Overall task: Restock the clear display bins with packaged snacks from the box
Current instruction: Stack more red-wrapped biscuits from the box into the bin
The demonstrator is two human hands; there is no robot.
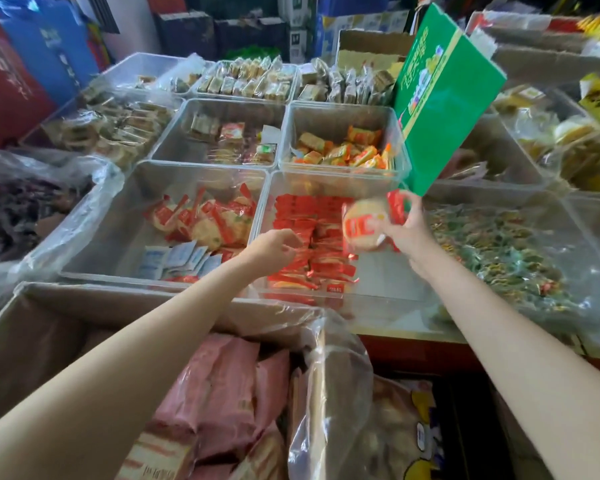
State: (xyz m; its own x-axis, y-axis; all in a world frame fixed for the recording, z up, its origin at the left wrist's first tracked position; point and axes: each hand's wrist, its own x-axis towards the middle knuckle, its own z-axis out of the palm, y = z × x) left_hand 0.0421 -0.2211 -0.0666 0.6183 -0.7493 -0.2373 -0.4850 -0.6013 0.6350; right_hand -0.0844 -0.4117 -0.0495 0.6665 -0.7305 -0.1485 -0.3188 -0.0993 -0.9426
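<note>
My right hand (407,233) grips a round rice cracker in a red-and-clear wrapper (364,225) above the right side of a clear bin (388,289). That bin holds rows of red snack packets (309,244). My left hand (278,245) reaches over the wall between this bin and the bin to its left (94,254), fingers loosely curled, touching the red packets; whether it holds one cannot be told. The cardboard box (49,323) with its plastic liner stands right below me, filled with pink-red snack packs (222,393).
More clear bins of wrapped snacks fill the table behind, one with orange packets (347,154). A green carton (444,98) leans upright at the right. A bin of green-wrapped sweets (492,251) lies to the right. Plastic bags (32,209) lie at the left.
</note>
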